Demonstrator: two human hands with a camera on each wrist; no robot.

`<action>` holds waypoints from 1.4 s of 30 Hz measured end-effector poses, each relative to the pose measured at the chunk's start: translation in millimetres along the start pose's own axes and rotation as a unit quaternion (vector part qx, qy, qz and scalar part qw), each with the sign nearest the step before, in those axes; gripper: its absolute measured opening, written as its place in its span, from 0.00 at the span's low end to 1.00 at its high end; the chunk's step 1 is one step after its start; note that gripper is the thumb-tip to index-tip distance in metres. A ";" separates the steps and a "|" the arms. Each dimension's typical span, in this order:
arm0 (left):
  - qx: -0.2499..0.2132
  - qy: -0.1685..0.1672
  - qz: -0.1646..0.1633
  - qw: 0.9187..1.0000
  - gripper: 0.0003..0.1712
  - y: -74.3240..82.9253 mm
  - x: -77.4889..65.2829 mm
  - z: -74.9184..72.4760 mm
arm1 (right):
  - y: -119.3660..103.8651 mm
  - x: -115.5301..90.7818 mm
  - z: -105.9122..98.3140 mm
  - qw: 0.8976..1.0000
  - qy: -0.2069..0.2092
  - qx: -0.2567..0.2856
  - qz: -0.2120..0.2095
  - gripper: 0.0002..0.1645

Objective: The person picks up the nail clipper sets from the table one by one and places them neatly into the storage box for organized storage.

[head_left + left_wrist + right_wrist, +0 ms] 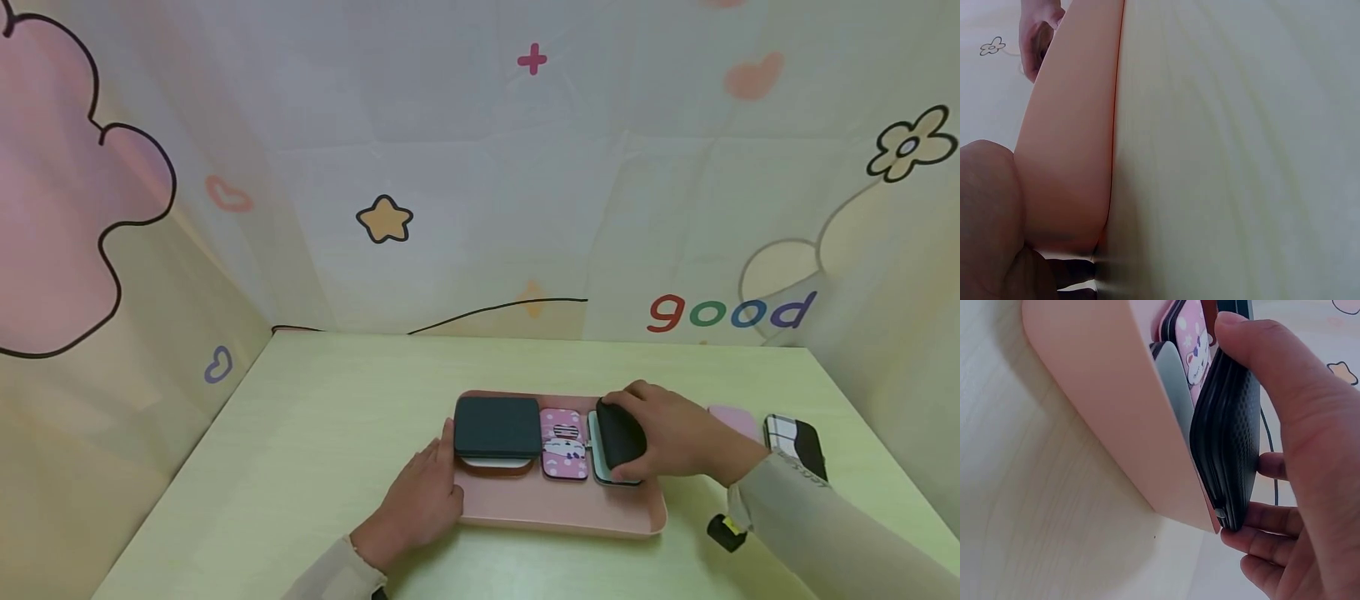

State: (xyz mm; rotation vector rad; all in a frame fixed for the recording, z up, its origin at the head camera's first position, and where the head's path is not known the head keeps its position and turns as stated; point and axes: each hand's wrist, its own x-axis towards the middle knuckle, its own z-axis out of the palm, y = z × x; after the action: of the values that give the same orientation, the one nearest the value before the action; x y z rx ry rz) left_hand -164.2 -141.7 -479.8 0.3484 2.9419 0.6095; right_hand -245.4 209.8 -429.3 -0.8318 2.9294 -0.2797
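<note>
My right hand (671, 429) grips a black zip wallet (1229, 437) with a textured face, thumb on one edge and fingertips at the opposite one. The wallet stands tilted over a mint wallet (600, 462) at the right end of the pink tray (547, 510). Left of that lies a pink cartoon-print wallet (564, 462). A dark green wallet (497, 425) tops a stack with white and brown edges at the tray's left end. My left hand (420, 500) rests against the tray's left side, fingers extended along the wall, thumb by the front corner.
Right of the tray, partly behind my right forearm, lie a pink item (731, 417) and a black-and-white patterned item (798, 437). The pale table (300, 417) meets a printed cloth backdrop (465, 150) at its far edge.
</note>
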 end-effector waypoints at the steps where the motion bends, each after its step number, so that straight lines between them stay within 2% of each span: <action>1: 0.000 0.000 0.000 1.000 0.44 0.1 0.0 -0.1 | -0.7 0.4 0.5 1.000 0.002 -0.003 -0.004 0.61; 11: 0.000 -0.004 -0.004 1.000 0.44 1.0 -0.1 -0.9 | -5.3 2.0 6.7 0.999 0.018 -0.034 -0.022 0.58; 20: -0.001 -0.002 -0.004 1.000 0.44 -0.2 0.4 0.7 | -9.1 4.2 10.5 0.998 0.015 -0.055 -0.021 0.58; 32: -0.004 -0.003 -0.004 1.000 0.44 1.0 -0.3 -2.2 | -6.0 4.0 16.3 0.996 0.032 -0.072 -0.032 0.62; 42: -0.002 -0.004 -0.006 1.000 0.44 1.5 -0.4 -1.7 | -3.2 2.7 23.0 0.997 0.026 -0.077 -0.018 0.63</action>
State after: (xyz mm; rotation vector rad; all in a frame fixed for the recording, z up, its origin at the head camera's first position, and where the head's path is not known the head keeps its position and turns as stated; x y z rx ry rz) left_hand -163.8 -141.1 -477.6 0.3310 2.9331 0.6098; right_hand -243.0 202.2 -451.3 -0.9101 3.0175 -0.0801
